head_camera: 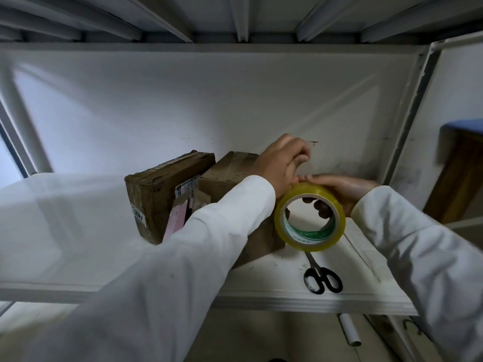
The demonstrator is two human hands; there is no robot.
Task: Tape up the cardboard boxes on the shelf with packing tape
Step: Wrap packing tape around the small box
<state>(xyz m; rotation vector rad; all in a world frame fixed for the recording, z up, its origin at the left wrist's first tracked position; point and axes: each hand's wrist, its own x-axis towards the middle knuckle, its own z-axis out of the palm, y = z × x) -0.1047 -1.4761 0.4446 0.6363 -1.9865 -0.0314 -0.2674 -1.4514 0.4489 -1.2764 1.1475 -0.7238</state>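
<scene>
**Tape roll held above the shelf, beside two cardboard boxes**

On the white shelf [78, 231], toward its left half, a large pale translucent sheet or bin lies blurred; what it is cannot be told. Just right of it stands the left cardboard box [151, 202], upright and slightly tilted, wrinkled with old brown tape and carrying a small white label low on its front face. A pink slip [175, 220] leans in the gap between this box and its neighbour. The right cardboard box [227, 171] sits touching or nearly touching the first, with a printed label at its near left corner; much of its front is hidden by a white sleeve.

Further right, the left hand [281, 165] is raised over the right box's far corner, its fingers curled together at the tips as if pinching something thin, probably the tape's free end, though the strip itself cannot be made out. Directly beside it, the right hand [339, 189] grips the tape roll [309, 218], thumb along the top and fingertips showing through the core. The roll is yellowish-clear with a green-printed inner ring, held in the air just in front of the right box.

Below the roll, black-handled scissors [320, 275] lie flat on the shelf near its front edge. At the far right stands the shelf's upright post [413, 105].
</scene>
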